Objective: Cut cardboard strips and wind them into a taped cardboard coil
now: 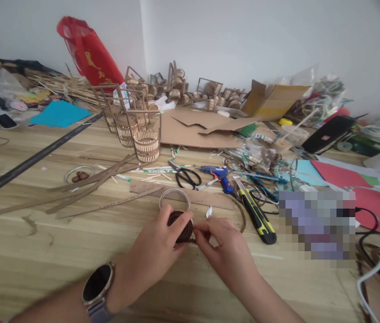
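Observation:
My left hand (154, 251), with a watch on its wrist, is curled around a small dark brown coil of rolled strip (180, 224) on the wooden table (42, 251). My right hand (225, 251) pinches the coil's right side with thumb and fingers. Just beyond the coil lies a clear tape ring (174, 197). A curved brown cardboard strip (242, 217) lies right of my right hand.
Black scissors (186, 177), a blue glue gun (218, 175) and a yellow-black utility knife (256, 213) lie behind my hands. Small slatted baskets (146, 143), cardboard sheets (200, 128), long brown strips (89, 188), a red bag (89, 51) and coloured paper crowd the back and right.

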A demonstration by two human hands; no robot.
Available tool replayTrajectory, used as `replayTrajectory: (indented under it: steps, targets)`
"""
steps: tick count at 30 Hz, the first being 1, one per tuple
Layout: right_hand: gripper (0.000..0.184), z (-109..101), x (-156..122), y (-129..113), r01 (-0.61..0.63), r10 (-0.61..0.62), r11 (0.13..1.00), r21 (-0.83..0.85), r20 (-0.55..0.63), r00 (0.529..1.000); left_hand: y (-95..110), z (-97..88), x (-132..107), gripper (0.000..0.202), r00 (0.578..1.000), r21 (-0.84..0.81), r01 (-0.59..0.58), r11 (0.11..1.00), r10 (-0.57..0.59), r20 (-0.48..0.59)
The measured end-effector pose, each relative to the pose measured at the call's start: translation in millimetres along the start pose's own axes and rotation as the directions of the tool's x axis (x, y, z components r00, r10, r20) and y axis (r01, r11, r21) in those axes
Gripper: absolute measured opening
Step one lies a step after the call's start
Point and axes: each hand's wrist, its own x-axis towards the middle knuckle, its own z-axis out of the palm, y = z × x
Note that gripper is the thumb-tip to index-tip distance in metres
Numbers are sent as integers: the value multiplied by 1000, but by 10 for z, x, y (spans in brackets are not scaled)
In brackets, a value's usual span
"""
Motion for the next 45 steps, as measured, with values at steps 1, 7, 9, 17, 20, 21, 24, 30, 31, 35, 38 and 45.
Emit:
replayTrajectory:
  steps: [1,7,9,17,20,21,24,30,31,35,38,45]
  targets:
    - [14,6,-5,6,8,-9,1000,-13,-4,1000,2,3,-4,64,1000,6,3,1000,-3,13]
    - [16,44,-18,19,96,-101,988,-124,-37,994,18,17,-33,65,996,32,16,999,-19,85]
    - [17,45,-12,16,116,-125,982,-151,-50,991,20,20,-30,64,994,21,17,1000,-20,105]
    - [17,-57,61,0,36,-37,999,7,81,996,-32,9,-20,65,993,-98,-7,995,18,119]
    - [18,-124,93,6,-17,5,997,81,146,989,-26,-24,-10,76,991,-121,24,992,-8,131]
    - [17,-148,105,16,-29,13,995,95,158,987,-21,-37,-3,77,990,-126,46,991,-29,137]
    - [16,-211,140,81,-34,22,996,77,150,989,-6,-71,16,70,984,-149,89,985,-64,167]
    - [13,-216,179,329,-56,61,992,-109,41,997,-20,-95,36,68,987,-211,68,975,-35,158]
    - [13,-208,181,366,-71,75,990,-122,28,997,-25,-97,39,66,987,-216,73,974,-40,155]
    - [5,-199,193,447,-112,106,988,-106,-58,993,-37,-113,49,63,992,-251,72,965,-43,119]
    - [9,-215,208,456,-101,97,994,-32,-122,988,-41,-126,55,63,995,-295,64,953,-37,95]
    - [19,-182,227,544,-117,117,993,3,-79,990,-26,-149,88,67,993,-356,93,930,-60,103]
